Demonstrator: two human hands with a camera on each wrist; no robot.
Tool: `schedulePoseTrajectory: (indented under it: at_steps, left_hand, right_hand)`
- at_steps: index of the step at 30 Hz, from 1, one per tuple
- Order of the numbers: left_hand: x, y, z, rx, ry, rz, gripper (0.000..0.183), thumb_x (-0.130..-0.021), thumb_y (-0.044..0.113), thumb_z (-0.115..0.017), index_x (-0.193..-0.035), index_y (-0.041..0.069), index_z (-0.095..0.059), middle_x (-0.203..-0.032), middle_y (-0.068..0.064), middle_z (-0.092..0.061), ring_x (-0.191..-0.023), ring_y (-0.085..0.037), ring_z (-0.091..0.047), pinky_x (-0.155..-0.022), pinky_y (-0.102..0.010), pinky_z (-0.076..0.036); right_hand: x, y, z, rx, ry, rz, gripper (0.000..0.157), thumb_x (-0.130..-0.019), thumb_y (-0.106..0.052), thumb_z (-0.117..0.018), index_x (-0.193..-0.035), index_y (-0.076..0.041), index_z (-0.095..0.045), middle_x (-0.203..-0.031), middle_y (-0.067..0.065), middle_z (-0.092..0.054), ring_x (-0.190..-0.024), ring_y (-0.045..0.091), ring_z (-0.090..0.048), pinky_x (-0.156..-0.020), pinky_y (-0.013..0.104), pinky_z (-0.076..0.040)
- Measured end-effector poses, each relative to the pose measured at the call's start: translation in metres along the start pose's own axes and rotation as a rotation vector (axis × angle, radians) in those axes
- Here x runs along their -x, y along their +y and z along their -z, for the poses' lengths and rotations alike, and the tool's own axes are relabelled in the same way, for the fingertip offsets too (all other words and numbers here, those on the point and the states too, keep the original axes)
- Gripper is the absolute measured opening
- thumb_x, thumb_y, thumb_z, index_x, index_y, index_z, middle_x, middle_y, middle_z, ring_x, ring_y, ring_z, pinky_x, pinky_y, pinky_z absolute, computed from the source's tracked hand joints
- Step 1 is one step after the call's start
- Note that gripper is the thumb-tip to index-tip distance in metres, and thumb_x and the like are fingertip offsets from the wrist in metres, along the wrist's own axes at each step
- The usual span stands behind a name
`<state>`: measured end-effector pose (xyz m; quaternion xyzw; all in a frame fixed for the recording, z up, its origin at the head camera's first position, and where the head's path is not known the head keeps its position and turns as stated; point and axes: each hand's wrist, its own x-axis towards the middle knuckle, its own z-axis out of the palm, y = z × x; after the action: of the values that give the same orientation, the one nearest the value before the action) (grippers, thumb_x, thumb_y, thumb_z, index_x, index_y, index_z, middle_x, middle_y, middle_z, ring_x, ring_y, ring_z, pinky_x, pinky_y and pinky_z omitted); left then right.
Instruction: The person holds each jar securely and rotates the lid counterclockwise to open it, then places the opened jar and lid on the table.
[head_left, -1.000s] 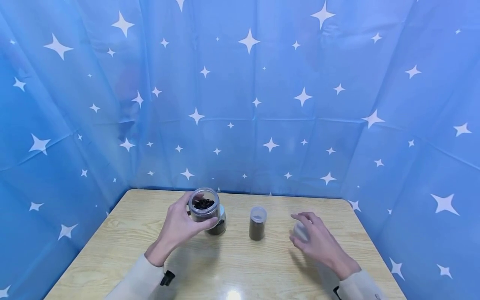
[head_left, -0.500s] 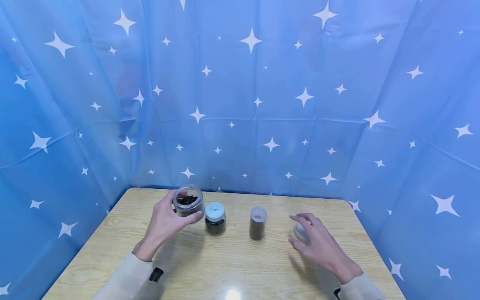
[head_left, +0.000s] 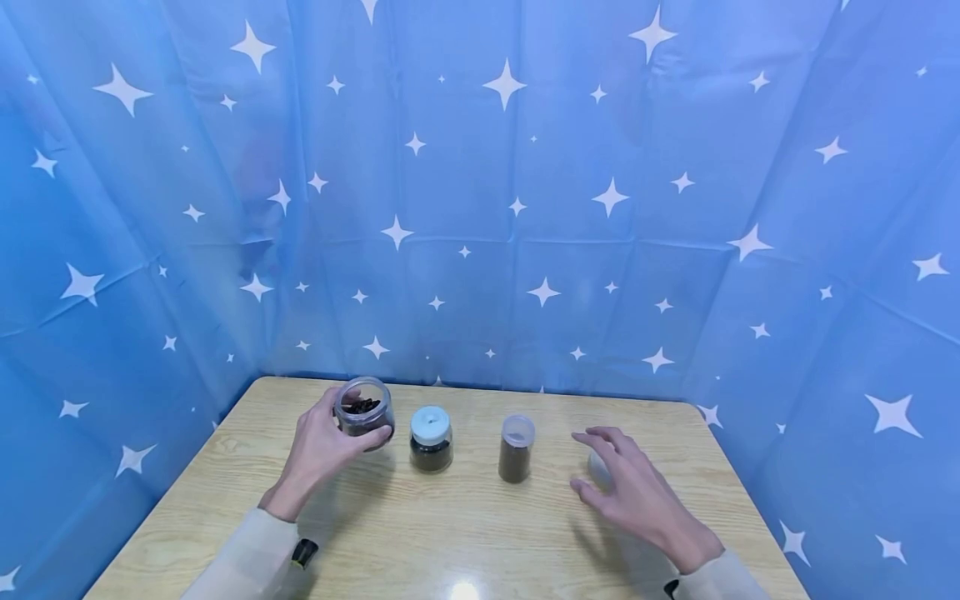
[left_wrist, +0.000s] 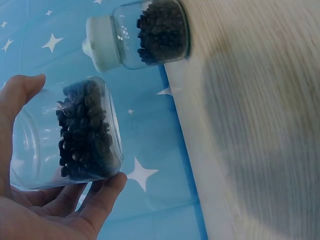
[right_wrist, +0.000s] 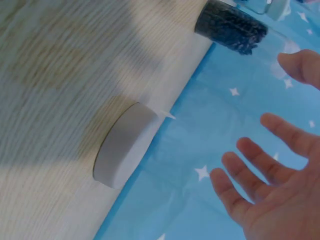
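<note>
My left hand (head_left: 318, 450) grips a clear lidless jar (head_left: 366, 419), thumb on the near side. Dark beans (left_wrist: 85, 132) fill its lower part, and it is held above the table. To its right stands a glass jar (head_left: 431, 454) with a pale blue lid, also holding dark beans. My right hand (head_left: 641, 496) hovers with fingers spread over a round white lid (right_wrist: 125, 145) lying on the table. In the right wrist view a gap shows between the fingers and that lid. Left of this hand stands a narrow clear container (head_left: 514, 460) with dark contents.
The light wooden table (head_left: 465, 525) ends at a blue star-printed curtain (head_left: 480, 183) that hangs behind it and on both sides. Bare wood lies between the two hands in front of the containers.
My left hand has carried the lidless jar leftward and slightly down, away from the blue-lidded jar it partly covered. My right hand has shifted only a little.
</note>
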<state>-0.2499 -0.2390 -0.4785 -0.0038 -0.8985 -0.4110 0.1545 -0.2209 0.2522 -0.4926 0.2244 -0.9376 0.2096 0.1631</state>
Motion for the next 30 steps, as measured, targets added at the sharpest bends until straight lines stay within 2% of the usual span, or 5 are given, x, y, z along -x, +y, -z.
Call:
schedulePoseTrajectory:
  at_steps: [10, 30]
  left_hand:
    - [-0.004, -0.018, -0.008, -0.021, -0.042, 0.081, 0.085, -0.089, 0.049, -0.101, -0.151, 0.006, -0.063, -0.149, -0.021, -0.075, -0.142, -0.043, -0.07, -0.119, -0.064, -0.057]
    - [-0.01, -0.041, -0.023, -0.058, -0.084, 0.106, 0.089, -0.088, 0.049, -0.102, -0.15, 0.001, -0.06, -0.149, -0.026, -0.074, -0.143, -0.046, -0.069, -0.121, -0.066, -0.057]
  right_hand:
    - [0.001, -0.008, 0.002, 0.014, 0.023, 0.052, 0.067, -0.098, -0.028, -0.094, -0.159, -0.015, -0.069, -0.157, 0.017, -0.07, -0.142, 0.044, -0.069, -0.111, 0.071, -0.062]
    - [-0.001, -0.018, 0.004, 0.039, 0.052, 0.115, 0.072, -0.095, -0.032, -0.098, -0.158, -0.013, -0.069, -0.154, 0.014, -0.071, -0.141, 0.039, -0.071, -0.11, 0.065, -0.065]
